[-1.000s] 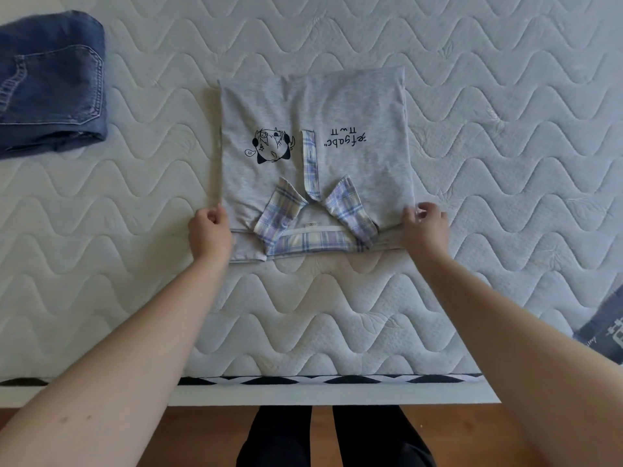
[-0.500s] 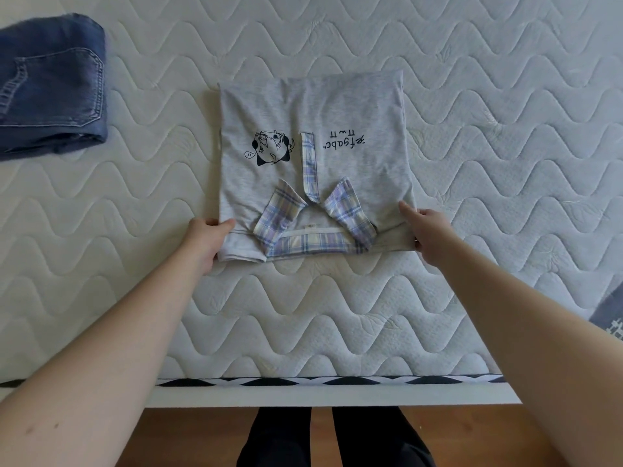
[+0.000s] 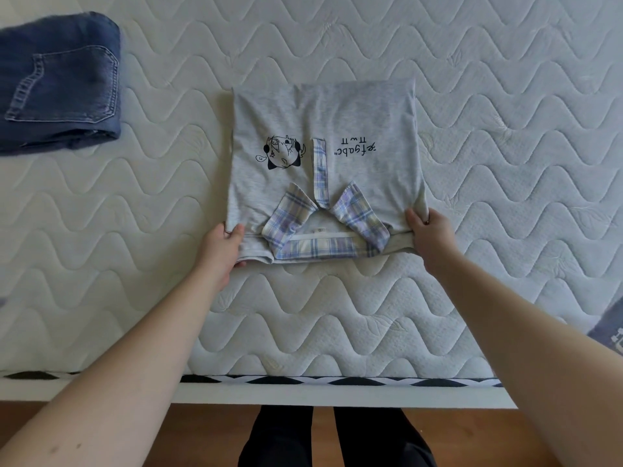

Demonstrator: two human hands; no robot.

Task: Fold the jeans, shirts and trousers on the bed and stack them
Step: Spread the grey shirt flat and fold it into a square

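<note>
A folded grey shirt (image 3: 357, 119) with a plaid collar and a black cartoon print lies in the middle of the white quilted mattress (image 3: 505, 96), collar toward me. My left hand (image 3: 222, 247) grips its near left corner, thumb on top and fingers under the fabric. At the near right corner my right hand (image 3: 429, 230) pinches the shirt's edge. Folded blue jeans (image 3: 60, 82) sit at the far left of the bed, apart from the shirt.
The corner of a dark grey-blue garment (image 3: 608, 328) shows at the right edge of the bed. The mattress's near edge with black-and-white trim (image 3: 303, 379) runs across below my arms. Beyond it are the wooden floor and my dark-trousered legs (image 3: 333, 436).
Both hands slid under and closed on the shirt's near corners; half a second ago their fingers lay flatter beside it. The shirt stays where it was.
</note>
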